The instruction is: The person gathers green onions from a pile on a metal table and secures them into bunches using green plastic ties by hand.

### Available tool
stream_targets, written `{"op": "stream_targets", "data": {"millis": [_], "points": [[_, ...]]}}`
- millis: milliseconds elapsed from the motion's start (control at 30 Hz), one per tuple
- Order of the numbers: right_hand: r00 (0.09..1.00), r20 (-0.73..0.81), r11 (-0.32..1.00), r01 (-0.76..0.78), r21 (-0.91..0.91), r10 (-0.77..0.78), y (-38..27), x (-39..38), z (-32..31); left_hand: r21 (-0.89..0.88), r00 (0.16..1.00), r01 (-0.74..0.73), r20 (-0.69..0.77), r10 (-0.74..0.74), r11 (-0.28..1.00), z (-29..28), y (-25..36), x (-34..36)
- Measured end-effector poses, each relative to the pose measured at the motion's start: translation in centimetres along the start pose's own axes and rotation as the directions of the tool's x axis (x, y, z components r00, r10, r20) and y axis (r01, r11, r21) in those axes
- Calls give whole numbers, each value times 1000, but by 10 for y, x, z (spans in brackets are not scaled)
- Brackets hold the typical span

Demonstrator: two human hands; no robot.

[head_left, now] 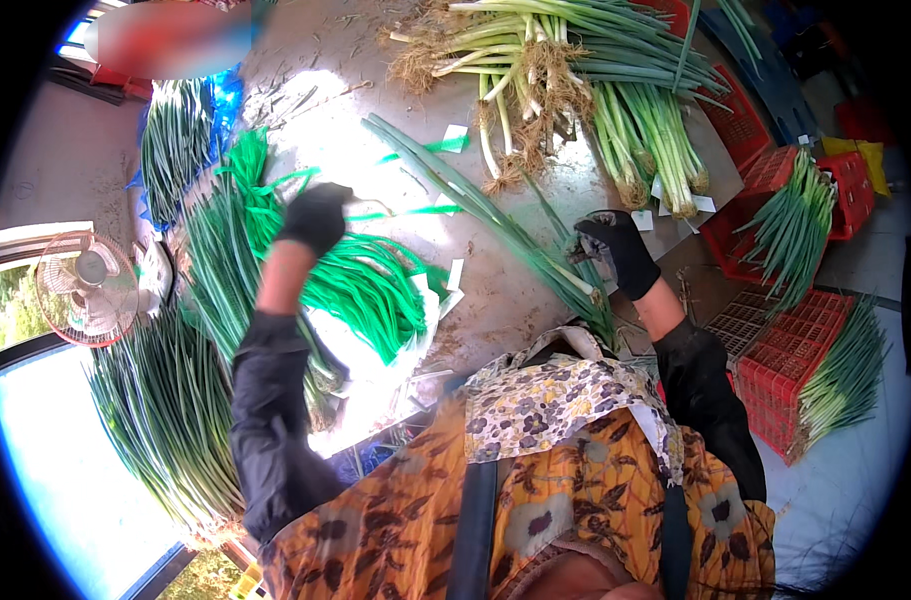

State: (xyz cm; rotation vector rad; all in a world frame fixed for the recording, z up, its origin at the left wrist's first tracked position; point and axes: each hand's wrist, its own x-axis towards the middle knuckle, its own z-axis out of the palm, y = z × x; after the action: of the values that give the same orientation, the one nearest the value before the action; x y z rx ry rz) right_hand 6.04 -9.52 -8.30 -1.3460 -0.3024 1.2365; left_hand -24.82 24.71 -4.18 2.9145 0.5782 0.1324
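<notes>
My left hand (315,220), in a black glove, is closed over the bundles at left. A thin pale strip (371,212) shows just beside its fingertips; what the fingers grip, if anything, is hidden. My right hand (618,250), gloved in black too, has its fingers curled together, and I cannot make out anything in them. Just left of and below it, a few long green onions (485,205) lie slanting across the table, white ends toward me. Green netting strips (370,285) with white tags are heaped right of my left forearm.
Loose green onions with roots (520,70) are piled at the far side. Bundled green onions (210,260) lie along the left, near a fan (90,285). Red crates (790,365) with more bundles stand at right. Soil and scraps litter the metal table (485,305).
</notes>
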Motion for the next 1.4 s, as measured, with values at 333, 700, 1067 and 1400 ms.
{"op": "stream_targets", "data": {"millis": [333, 700, 1067, 1400], "points": [[998, 58, 986, 33, -161, -24, 7, -19, 7, -229, 875, -445, 92, 474, 866, -83, 152, 53], [993, 82, 947, 104, -305, -83, 2, -43, 14, -291, 627, -601, 407, 664, 745, 117, 238, 92], [988, 36, 971, 157, -178, -153, 18, -29, 0, -395, 717, -548, 232, 657, 737, 169, 226, 85], [943, 206, 961, 275, -39, -261, -63, -26, 66, -100, 820, -405, 401, 409, 909, 66, 200, 26]]}}
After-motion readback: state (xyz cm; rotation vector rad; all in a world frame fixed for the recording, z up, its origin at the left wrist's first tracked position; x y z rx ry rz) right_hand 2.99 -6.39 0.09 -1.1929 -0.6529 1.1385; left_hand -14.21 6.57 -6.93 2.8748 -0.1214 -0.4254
